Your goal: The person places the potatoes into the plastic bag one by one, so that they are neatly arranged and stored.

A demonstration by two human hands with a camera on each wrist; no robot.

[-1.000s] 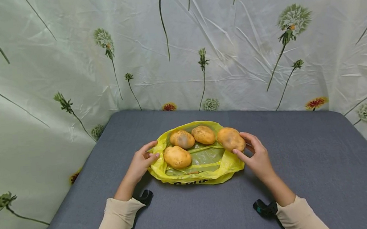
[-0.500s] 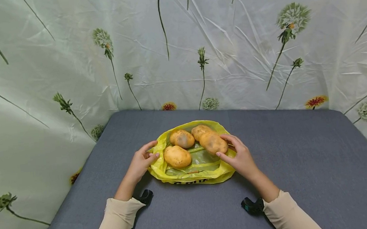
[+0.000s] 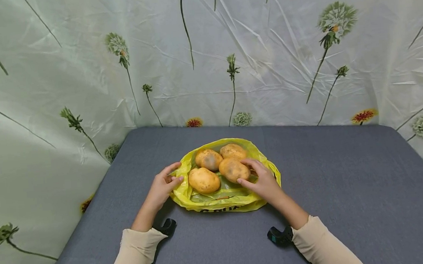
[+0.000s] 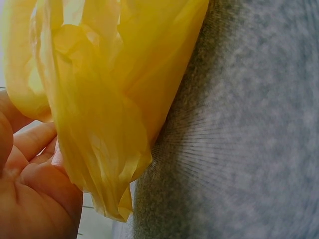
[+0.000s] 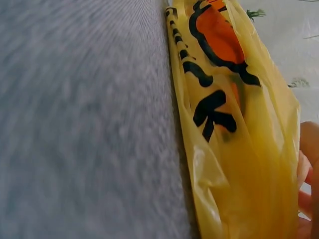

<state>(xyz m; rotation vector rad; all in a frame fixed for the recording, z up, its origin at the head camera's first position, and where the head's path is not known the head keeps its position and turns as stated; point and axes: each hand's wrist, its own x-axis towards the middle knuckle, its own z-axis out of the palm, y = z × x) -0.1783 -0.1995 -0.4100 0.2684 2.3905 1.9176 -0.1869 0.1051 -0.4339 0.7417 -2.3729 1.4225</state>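
Note:
A yellow plastic bag (image 3: 266,201) lies with its mouth spread on the table. Its left rim is held by my left hand (image 3: 162,188), thumb and fingers around the plastic. Over the bag's right part, my right hand (image 3: 266,181) grips a potato (image 3: 233,170) between thumb and fingers. Inside the bag rest a pale potato (image 3: 203,180) at front left, a potato with a grey patch (image 3: 208,160) behind it and another potato (image 3: 233,150) at the back. In the right wrist view, the bag's printed side (image 5: 259,164) hides the potatoes and most of that hand.
A grey cloth-covered table (image 3: 353,195) extends around the bag. Behind and to the left hangs a pale curtain (image 3: 265,60) with printed flowers. Black wrist devices (image 3: 280,236) sit at both cuffs.
My right hand has moved left with the potato, from the bag's right rim to over its inside, close to the other potatoes. The left hand has kept its place on the rim.

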